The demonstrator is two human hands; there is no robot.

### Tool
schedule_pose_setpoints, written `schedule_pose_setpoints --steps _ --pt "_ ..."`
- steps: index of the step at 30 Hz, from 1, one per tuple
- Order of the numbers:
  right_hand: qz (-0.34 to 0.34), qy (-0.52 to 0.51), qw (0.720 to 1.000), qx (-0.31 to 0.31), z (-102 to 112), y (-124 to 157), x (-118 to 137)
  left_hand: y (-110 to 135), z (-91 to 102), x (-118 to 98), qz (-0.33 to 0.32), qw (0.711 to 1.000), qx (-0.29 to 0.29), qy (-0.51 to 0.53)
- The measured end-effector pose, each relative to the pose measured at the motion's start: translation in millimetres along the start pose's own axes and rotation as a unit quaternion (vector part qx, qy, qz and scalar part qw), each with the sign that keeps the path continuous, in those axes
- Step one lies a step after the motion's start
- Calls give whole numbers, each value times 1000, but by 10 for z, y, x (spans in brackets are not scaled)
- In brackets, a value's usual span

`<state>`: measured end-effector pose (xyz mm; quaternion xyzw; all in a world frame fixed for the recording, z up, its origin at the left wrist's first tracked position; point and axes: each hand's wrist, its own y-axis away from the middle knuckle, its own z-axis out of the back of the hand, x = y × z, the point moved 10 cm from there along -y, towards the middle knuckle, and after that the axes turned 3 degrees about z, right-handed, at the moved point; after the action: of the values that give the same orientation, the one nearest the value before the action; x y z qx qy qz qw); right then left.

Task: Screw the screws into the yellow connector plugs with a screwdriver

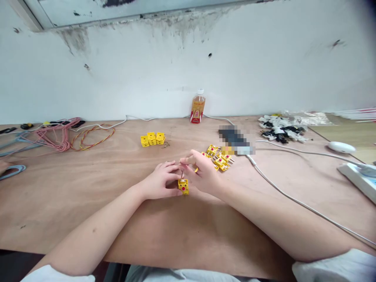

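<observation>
A small yellow plug connector (183,188) with a red dot stands on the table in front of me. My left hand (161,180) grips it from the left, thumb low and fingers bent around its far side. At its upper edge a thin, dark metal piece (181,175) points upward; its exact kind is too small to tell. My right hand (202,172) comes in from the right, with its fingers pinched at the top of that piece. Just beyond this hand lies a loose pile of yellow plugs (222,163) with red dots and metal prongs, partly covered by the hand.
Stacked yellow covers (151,138) stand farther back, beside small brass screws (166,144). A bottle (197,107) is against the wall. Coiled wires (61,137) lie left, near another person's hand (3,166). On the right are a white cable (282,192), black-and-white parts (279,129) and a power strip (358,180).
</observation>
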<state>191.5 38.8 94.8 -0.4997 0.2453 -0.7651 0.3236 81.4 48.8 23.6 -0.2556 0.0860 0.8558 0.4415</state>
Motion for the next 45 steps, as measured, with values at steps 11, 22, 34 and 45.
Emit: schedule_pose_setpoints --steps 11,22,34,45 --pt "-38 -104 986 125 -29 -148 34 -2 5 22 0 1000 -16 -16" --pt "-12 2 996 86 56 -191 102 -11 -29 42 8 1000 -1 3" --pt "-67 -110 987 96 -7 -131 15 -28 -36 15 1 1000 0 -5" --pt "-62 -35 995 65 25 -73 -57 -24 -25 30 7 1000 -9 9"
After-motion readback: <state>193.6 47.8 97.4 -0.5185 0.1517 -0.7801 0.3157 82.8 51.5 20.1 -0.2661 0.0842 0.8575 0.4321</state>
